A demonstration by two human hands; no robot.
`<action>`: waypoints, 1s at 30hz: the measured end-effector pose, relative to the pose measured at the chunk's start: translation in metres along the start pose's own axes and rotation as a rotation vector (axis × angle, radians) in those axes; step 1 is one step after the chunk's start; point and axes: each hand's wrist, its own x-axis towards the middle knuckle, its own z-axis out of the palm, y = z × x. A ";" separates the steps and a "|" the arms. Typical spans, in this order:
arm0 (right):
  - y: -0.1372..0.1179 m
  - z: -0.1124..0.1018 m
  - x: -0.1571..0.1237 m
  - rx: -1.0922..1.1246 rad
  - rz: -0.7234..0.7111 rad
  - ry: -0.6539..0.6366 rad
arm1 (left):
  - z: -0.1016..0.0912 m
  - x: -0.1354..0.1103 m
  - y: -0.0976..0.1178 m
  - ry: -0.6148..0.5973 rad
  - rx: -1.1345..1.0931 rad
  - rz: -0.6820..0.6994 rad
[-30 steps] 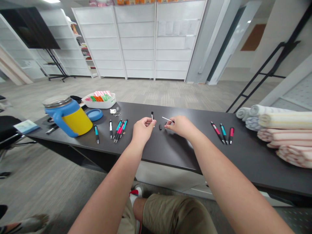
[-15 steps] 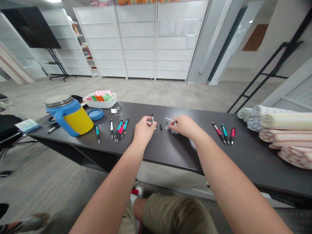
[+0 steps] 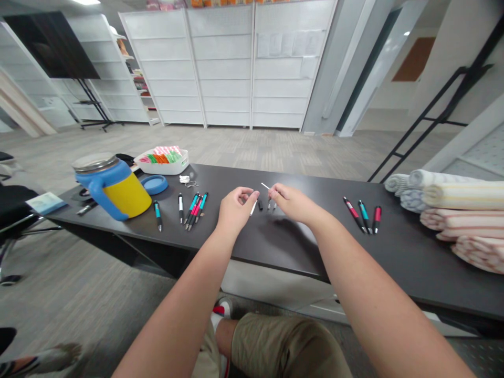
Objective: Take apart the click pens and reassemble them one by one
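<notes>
My left hand pinches a white pen barrel, which slants down past the thumb; the fingers cover much of it. My right hand is closed on a thin white pen refill, its end sticking out to the left above the dark table. Between the two hands a short black pen grip stands or lies on the tabletop. Beside it, just under my right fingers, are tiny pen parts, too small to make out fully.
Left of my hands lie a group of coloured pens, a white pen and a teal pen. Beyond are a blue-yellow mug, a blue lid and a white basket. Rightward lie three pens and rolled towels.
My right hand has moved slightly left and up with the refill, nearer my left hand. The barrel in my left hand has tipped over, and the left fingers cover more of it.
</notes>
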 end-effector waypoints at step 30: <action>-0.003 0.006 -0.001 0.031 -0.063 -0.041 | -0.009 0.019 -0.017 0.435 -0.752 -0.220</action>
